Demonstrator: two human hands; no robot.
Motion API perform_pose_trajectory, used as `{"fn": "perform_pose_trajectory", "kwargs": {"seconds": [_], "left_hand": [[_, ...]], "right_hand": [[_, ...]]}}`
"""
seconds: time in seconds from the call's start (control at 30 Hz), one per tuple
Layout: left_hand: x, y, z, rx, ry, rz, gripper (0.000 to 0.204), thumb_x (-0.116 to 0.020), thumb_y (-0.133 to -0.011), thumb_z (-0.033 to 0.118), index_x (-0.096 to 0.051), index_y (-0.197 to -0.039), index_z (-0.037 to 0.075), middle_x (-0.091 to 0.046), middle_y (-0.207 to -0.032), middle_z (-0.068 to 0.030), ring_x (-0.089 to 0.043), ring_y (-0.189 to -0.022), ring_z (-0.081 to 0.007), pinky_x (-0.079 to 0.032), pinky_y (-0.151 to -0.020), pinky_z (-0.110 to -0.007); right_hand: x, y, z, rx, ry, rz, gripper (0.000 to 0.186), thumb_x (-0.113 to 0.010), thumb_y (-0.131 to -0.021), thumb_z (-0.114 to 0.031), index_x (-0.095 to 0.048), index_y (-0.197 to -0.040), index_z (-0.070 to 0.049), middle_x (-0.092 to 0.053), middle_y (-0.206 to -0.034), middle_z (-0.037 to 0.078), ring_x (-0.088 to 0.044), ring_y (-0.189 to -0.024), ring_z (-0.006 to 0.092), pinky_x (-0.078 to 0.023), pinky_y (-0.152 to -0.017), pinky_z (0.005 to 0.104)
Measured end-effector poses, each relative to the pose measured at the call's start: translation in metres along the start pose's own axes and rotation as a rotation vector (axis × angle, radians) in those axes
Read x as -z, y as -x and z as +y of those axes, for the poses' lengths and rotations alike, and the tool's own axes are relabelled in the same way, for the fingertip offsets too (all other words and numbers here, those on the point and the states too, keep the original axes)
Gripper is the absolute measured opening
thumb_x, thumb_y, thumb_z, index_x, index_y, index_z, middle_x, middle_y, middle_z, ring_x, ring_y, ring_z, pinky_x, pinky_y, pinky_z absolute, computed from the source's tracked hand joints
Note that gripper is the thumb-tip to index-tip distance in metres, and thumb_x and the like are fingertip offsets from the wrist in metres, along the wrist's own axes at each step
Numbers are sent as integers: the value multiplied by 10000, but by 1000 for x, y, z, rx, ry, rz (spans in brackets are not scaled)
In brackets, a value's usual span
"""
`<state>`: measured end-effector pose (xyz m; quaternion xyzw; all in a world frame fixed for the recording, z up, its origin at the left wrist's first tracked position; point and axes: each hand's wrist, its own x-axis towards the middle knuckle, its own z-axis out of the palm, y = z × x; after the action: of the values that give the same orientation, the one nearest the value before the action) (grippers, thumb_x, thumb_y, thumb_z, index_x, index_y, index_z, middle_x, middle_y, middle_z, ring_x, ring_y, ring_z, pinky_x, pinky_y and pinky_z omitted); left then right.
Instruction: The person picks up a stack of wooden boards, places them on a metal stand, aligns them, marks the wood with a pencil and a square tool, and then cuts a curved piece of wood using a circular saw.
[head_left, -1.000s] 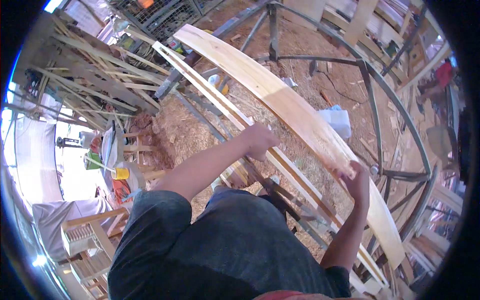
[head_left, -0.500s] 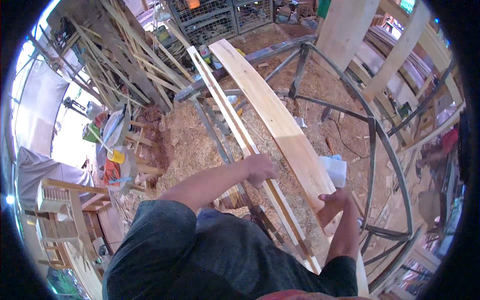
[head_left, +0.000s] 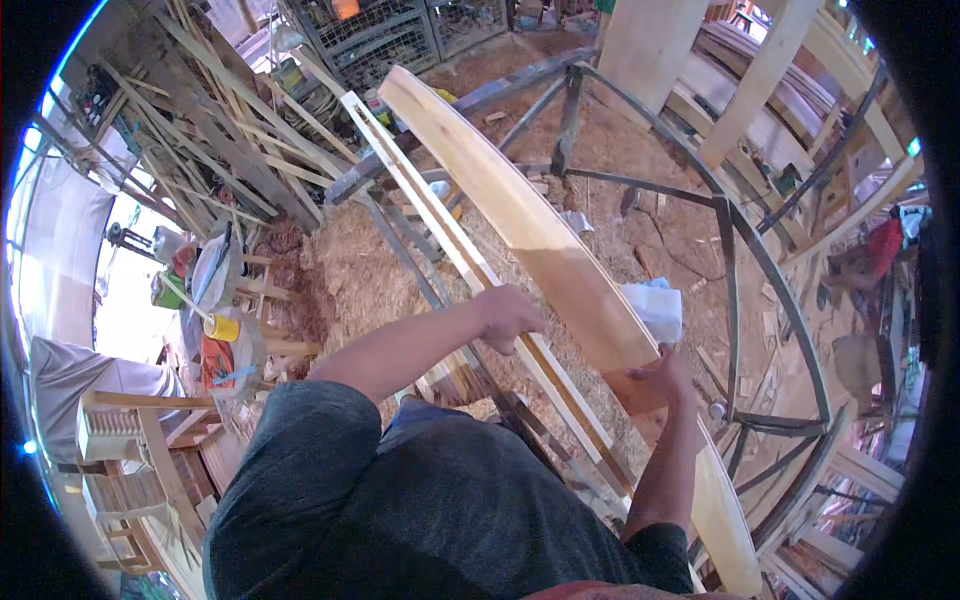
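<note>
A long, wide wooden board (head_left: 545,250) runs from the far middle to the near right, its face partly in shade and its right edge showing. My right hand (head_left: 662,384) is closed around the board near its nearer part, thumb on the face. To the left, a long narrow wooden beam (head_left: 430,205) with a brown groove along it lies roughly alongside the board. My left hand (head_left: 508,318) is closed over this beam about midway, and its fingertips are partly hidden. Under both pieces stands a dark metal frame (head_left: 468,100).
Shavings cover the floor (head_left: 350,260). A pale white block-like object (head_left: 652,310) sits right of the board. Leaning wood strips (head_left: 215,120) stand at the far left, near a yellow cup (head_left: 222,328). Curved metal bars (head_left: 725,270) arch at the right.
The board has tilted along its length, so its right edge now shows and its face is darker. My right hand moved with it. My left hand stays on the beam. The view has shifted slightly.
</note>
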<state>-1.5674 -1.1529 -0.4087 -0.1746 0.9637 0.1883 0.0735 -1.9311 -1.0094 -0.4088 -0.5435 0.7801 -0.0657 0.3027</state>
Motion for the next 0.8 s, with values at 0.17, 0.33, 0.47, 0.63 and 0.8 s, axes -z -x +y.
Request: {"fn": "perform_pose_trajectory", "kwargs": {"seconds": [0.17,0.33,0.47,0.63,0.8], "left_hand": [[-15,0,-6,37,-12,18,377,-747,-567,200,-676,-935,160,-709,-880,-95,-697,-877,-366,-556,-793,-497],[-7,4,-3,39,20,-56,334,-811,-614,276,-691,-911,184,-715,-882,-76,-703,-902,-349,-561,-804,-487],[-5,3,2,19,-72,-39,349,-794,-623,275,-695,-951,208,-720,-883,-57,-704,-921,-338,-563,-799,-478],[-8,2,-3,-7,-29,4,504,-796,-631,288,-710,-1128,266,-724,-966,-68,-703,-973,-323,-565,-822,-472],[-4,-3,6,-12,-49,-56,557,-809,-639,315,-717,-1185,263,-735,-1017,-75,-709,-994,-317,-552,-877,-475]], "right_hand": [[-19,-54,55,48,-56,-251,726,-913,-714,-331,-637,-1306,-15,-760,-1113,175,-737,-1009,298,-569,-903,441],[-10,-71,38,-68,-166,-364,646,-875,-793,-347,-648,-1309,-33,-756,-1133,162,-732,-1008,282,-559,-911,450],[-13,-39,7,54,-16,-77,654,-932,-743,-282,-658,-1286,-40,-736,-1191,174,-699,-1104,292,-544,-954,446],[-66,55,-56,218,-302,-12,587,-892,-719,-282,-652,-1176,-3,-728,-1086,220,-702,-1024,395,-551,-899,493],[-76,103,-83,142,-15,-272,454,-806,-752,-214,-642,-1138,-41,-719,-1018,258,-695,-965,456,-554,-848,528]]}}
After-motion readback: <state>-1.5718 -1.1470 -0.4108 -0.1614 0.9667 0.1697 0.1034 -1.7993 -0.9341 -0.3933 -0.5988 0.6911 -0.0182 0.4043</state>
